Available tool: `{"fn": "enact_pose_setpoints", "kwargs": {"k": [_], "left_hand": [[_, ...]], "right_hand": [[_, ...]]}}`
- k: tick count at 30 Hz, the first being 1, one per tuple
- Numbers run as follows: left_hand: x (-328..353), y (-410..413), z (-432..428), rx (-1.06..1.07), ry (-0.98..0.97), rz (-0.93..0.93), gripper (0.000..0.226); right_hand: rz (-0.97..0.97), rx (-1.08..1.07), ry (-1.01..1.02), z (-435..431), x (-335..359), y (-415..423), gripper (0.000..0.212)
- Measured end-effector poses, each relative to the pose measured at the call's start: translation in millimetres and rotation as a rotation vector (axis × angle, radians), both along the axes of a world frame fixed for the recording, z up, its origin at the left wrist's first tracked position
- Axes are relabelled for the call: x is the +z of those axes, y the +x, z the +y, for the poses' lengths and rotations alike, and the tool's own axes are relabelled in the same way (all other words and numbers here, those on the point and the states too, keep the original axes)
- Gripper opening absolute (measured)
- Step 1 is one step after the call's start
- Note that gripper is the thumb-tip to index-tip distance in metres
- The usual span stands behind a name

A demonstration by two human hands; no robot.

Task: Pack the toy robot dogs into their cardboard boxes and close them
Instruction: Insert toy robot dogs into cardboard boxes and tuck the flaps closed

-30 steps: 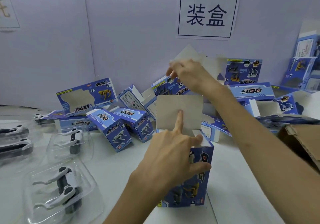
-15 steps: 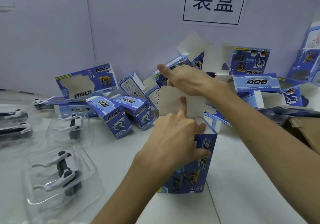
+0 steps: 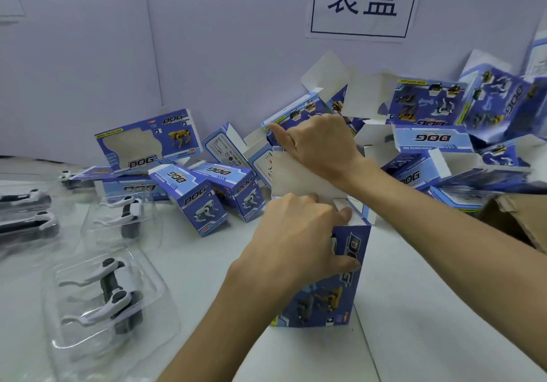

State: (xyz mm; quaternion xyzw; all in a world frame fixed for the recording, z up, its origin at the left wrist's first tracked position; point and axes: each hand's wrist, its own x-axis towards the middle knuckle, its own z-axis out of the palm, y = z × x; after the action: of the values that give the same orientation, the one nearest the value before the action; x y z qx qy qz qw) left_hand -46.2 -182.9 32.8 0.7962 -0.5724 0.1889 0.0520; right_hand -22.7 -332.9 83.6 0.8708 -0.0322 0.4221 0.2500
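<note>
A blue "DOG" cardboard box [image 3: 334,299] stands upright on the white table in the middle. My left hand [image 3: 296,242] grips its upper part, thumb on the printed front face and fingers curled at the open top. My right hand [image 3: 322,145] holds the top edge of the box's grey-white lid flap [image 3: 296,177], which is bent toward me over the opening. What is inside the box is hidden. Black-and-white toy robot dogs lie in clear blister trays on the left, one near [image 3: 112,293] and one farther back [image 3: 124,213].
A heap of blue DOG boxes [image 3: 207,195], some open, lies along the back wall from centre to right. A brown carton [image 3: 521,222] sits at the right edge. More dogs in trays [image 3: 26,213] are at the far left.
My right hand has come down and toward me with the lid flap. My left index finger, earlier pointing up against the flap, has curled down to the box top.
</note>
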Motion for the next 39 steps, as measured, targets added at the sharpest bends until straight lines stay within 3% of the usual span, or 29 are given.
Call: {"fn": "enact_pose_setpoints", "kwargs": {"k": [2, 4, 6, 8, 11, 15, 19, 22, 29, 34, 39], "left_hand": [[-1.2, 0.6, 0.6, -0.02, -0.039, -0.009, 0.067], [-4.2, 2.1, 1.9, -0.038, -0.072, 0.006, 0.068], [-7.1, 2.2, 4.7, -0.046, -0.11, 0.014, 0.069], [-8.9, 1.1, 6.4, -0.053, -0.147, 0.009, 0.068], [-12.5, -1.1, 6.6, -0.06, -0.156, -0.004, 0.069], [-21.7, -1.0, 9.5, -0.039, -0.197, 0.015, 0.069], [-24.8, -1.8, 10.3, -0.04, -0.204, -0.023, 0.069], [-25.6, -3.1, 14.5, -0.07, -0.239, -0.011, 0.06], [-27.3, -7.7, 15.4, -0.093, -0.281, 0.054, 0.046], [-40.9, -6.8, 31.3, -0.229, -0.456, 0.197, 0.03], [-67.9, -17.1, 45.5, -0.251, -0.582, 0.079, 0.024]], "right_hand": [[0.068, -0.069, -0.006, -0.2, 2.3, -0.8, 0.07], [0.093, 0.002, 0.045, 1.4, 8.6, -1.8, 0.069], [0.233, 0.175, 0.319, 3.7, 20.9, -6.6, 0.069], [0.499, 0.216, 0.62, -0.2, 39.6, -13.0, 0.064], [0.77, 0.197, 0.813, -11.1, 59.6, -27.7, 0.037], [0.87, 0.24, 0.972, -23.5, 49.8, -43.5, 0.037], [0.92, 0.304, 1.106, -18.2, 26.0, -66.0, 0.02], [1.029, 0.39, 1.113, -3.2, -0.4, -86.5, 0.036], [0.949, 0.46, 1.188, 5.2, -25.3, -97.7, 0.043], [0.874, 0.512, 1.219, 1.1, -15.9, -97.3, 0.042], [0.761, 0.602, 1.193, -4.1, -18.5, -97.9, 0.037]]}}
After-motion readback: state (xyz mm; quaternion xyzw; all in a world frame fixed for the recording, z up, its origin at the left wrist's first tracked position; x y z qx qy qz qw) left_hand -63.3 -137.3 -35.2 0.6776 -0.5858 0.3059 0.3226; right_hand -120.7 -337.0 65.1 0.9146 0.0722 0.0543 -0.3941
